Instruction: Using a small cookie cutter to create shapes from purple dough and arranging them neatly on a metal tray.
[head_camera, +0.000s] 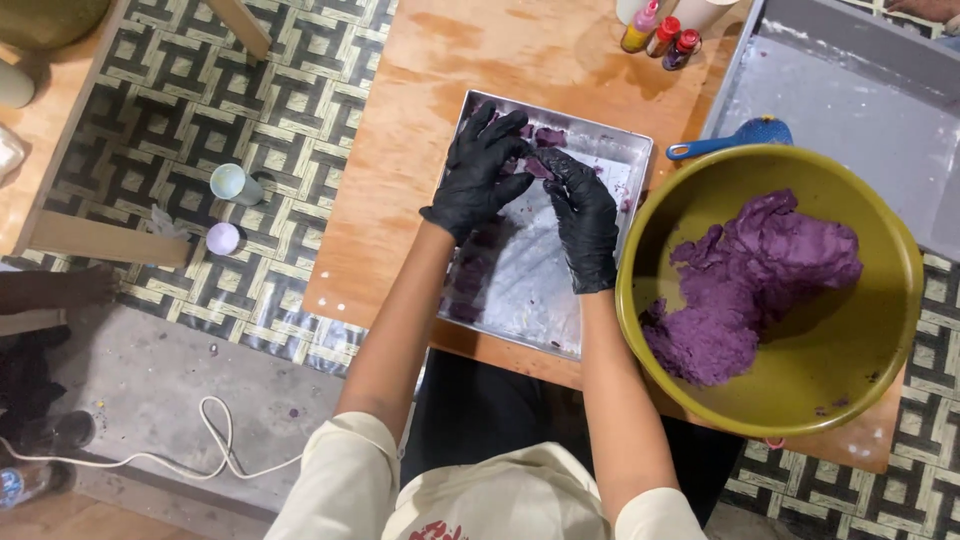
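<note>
Left hand (478, 172): gloved fingers pinch purple dough piece (537, 167).
Right hand (583, 215): grips same piece.
Tray (560, 330): bench centre.
Technique: press gently, evenly.

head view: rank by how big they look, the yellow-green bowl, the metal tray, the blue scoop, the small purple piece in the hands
1. yellow-green bowl, though it sits nearer the camera
2. metal tray, partly hidden by the hands, so close to the bowl
3. blue scoop
4. purple piece

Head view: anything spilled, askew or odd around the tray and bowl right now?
Mostly in order. The olive bowl of purple dough overhangs the wooden board's right edge. Small purple specks dot the grey floor. Both gloved hands, left hand and right hand, pinch a dough piece over the metal tray.
</note>
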